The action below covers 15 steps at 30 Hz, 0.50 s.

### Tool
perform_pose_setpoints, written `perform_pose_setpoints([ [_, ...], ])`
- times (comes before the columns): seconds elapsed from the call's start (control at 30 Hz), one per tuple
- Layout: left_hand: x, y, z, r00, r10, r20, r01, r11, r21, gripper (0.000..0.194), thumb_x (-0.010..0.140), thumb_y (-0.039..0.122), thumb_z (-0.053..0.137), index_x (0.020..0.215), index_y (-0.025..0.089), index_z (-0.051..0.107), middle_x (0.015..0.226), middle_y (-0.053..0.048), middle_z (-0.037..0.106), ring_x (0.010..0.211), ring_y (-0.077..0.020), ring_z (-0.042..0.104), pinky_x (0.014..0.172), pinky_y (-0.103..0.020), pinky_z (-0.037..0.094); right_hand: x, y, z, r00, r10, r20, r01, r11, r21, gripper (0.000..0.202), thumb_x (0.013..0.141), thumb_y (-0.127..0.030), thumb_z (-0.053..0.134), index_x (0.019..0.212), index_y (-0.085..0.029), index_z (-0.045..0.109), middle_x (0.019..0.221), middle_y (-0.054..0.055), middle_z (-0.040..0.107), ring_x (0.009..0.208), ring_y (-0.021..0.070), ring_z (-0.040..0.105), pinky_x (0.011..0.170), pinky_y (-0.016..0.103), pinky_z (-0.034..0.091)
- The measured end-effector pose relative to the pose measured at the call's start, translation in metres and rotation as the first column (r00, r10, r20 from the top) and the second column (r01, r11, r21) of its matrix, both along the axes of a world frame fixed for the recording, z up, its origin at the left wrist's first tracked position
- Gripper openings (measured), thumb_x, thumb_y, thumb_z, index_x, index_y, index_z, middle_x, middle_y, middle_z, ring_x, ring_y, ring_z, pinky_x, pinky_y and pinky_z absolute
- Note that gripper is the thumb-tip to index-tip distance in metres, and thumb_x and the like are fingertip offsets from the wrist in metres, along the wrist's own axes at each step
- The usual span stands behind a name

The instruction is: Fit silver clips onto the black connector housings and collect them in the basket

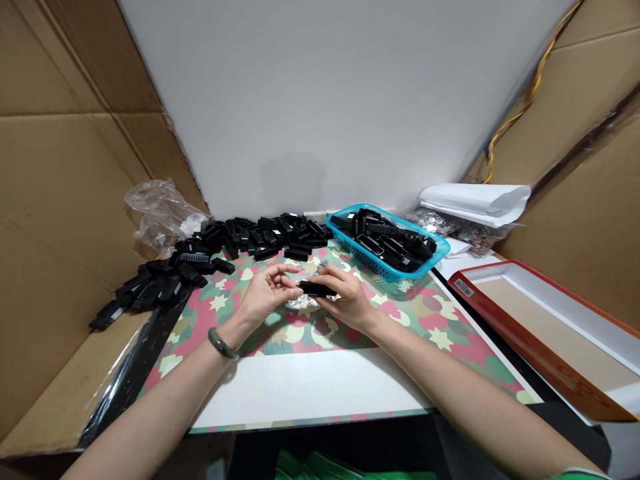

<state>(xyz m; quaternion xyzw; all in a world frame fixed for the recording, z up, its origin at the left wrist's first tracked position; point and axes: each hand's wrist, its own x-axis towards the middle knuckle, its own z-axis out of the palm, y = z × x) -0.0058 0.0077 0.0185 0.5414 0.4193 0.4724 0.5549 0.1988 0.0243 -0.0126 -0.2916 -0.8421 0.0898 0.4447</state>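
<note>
Plenty of open mat [430, 313] and white board [310, 387] up front; back is walled off by the black parts pile [225, 243] and the blue basket [387, 248].

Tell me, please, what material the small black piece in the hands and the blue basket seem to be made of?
The black piece, held in the right hand, looks like matte moulded plastic: dull, even surface, squared edges. The blue basket seems glossy plastic too, judging by its bright colour and perforated lattice wall.
</note>
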Motion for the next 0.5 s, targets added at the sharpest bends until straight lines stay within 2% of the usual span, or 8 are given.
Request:
perform_pose_setpoints([
  [0.2,0.002,0.001,-0.008,0.998,0.057,-0.030,-0.053,0.991,0.122,0.043,0.062,0.025,0.086,0.098,0.016,0.065,0.071,-0.001,0.069,0.066,-0.0140,0.066,0.064,-0.025,0.055,-0.001,0.000,0.005,0.997,0.022,-0.072,-0.025,0.999,-0.040,0.017,0.087,-0.027,0.062,0.102,-0.022,0.068,0.088,0.007,0.063,0.076,0.0193,0.061,0.066,0.032,0.050],
  [0.27,0.002,0.000,-0.008,0.990,0.121,-0.077,-0.102,0.971,0.216,0.039,0.064,0.024,0.085,0.099,0.017,0.066,0.077,-0.002,0.069,0.075,-0.0158,0.067,0.068,-0.026,0.056,-0.001,-0.001,0.010,0.991,0.028,-0.134,-0.047,0.989,-0.142,0.033,0.081,-0.036,0.072,0.110,-0.022,0.067,0.098,0.009,0.066,0.085,0.0219,0.063,0.072,0.034,0.052],
  [0.33,0.002,-0.002,-0.006,0.973,0.194,-0.124,-0.146,0.937,0.317,0.034,0.068,0.023,0.082,0.099,0.018,0.067,0.086,-0.004,0.070,0.082,-0.0171,0.068,0.075,-0.028,0.057,-0.001,-0.002,0.014,0.978,0.009,-0.208,-0.080,0.940,-0.332,0.048,0.075,-0.043,0.077,0.116,-0.022,0.067,0.106,0.009,0.068,0.087,0.0228,0.064,0.073,0.035,0.053],
  [0.4,0.003,-0.003,-0.004,0.961,0.231,-0.149,-0.158,0.908,0.389,0.029,0.072,0.021,0.078,0.099,0.018,0.068,0.095,-0.006,0.071,0.087,-0.0181,0.069,0.080,-0.030,0.058,-0.001,-0.002,0.015,0.964,-0.008,-0.267,-0.138,0.840,-0.524,0.041,0.077,-0.045,0.073,0.109,-0.019,0.070,0.096,0.007,0.070,0.075,0.0200,0.064,0.066,0.033,0.053],
  [0.43,0.003,-0.004,-0.004,0.959,0.236,-0.154,-0.156,0.899,0.409,0.026,0.074,0.021,0.076,0.099,0.018,0.069,0.098,-0.006,0.072,0.089,-0.0186,0.069,0.082,-0.031,0.058,-0.001,-0.001,0.015,0.957,-0.012,-0.290,-0.164,0.801,-0.576,0.033,0.079,-0.043,0.071,0.101,-0.018,0.072,0.087,0.005,0.070,0.067,0.0180,0.062,0.062,0.031,0.051],
  [0.47,0.003,-0.004,-0.004,0.959,0.239,-0.155,-0.154,0.894,0.421,0.025,0.075,0.020,0.075,0.099,0.018,0.069,0.101,-0.007,0.072,0.091,-0.0191,0.069,0.083,-0.031,0.059,-0.001,-0.001,0.014,0.950,-0.013,-0.312,-0.182,0.789,-0.587,0.026,0.080,-0.039,0.069,0.093,-0.017,0.073,0.080,0.004,0.069,0.063,0.0169,0.061,0.060,0.030,0.050],
  [0.5,0.003,-0.005,-0.004,0.959,0.237,-0.156,-0.151,0.892,0.427,0.025,0.075,0.019,0.074,0.100,0.018,0.070,0.103,-0.007,0.073,0.092,-0.0195,0.070,0.083,-0.032,0.059,-0.001,0.000,0.013,0.943,-0.013,-0.332,-0.186,0.806,-0.562,0.019,0.079,-0.034,0.069,0.088,-0.017,0.074,0.076,0.003,0.068,0.063,0.0167,0.060,0.060,0.030,0.049],
])
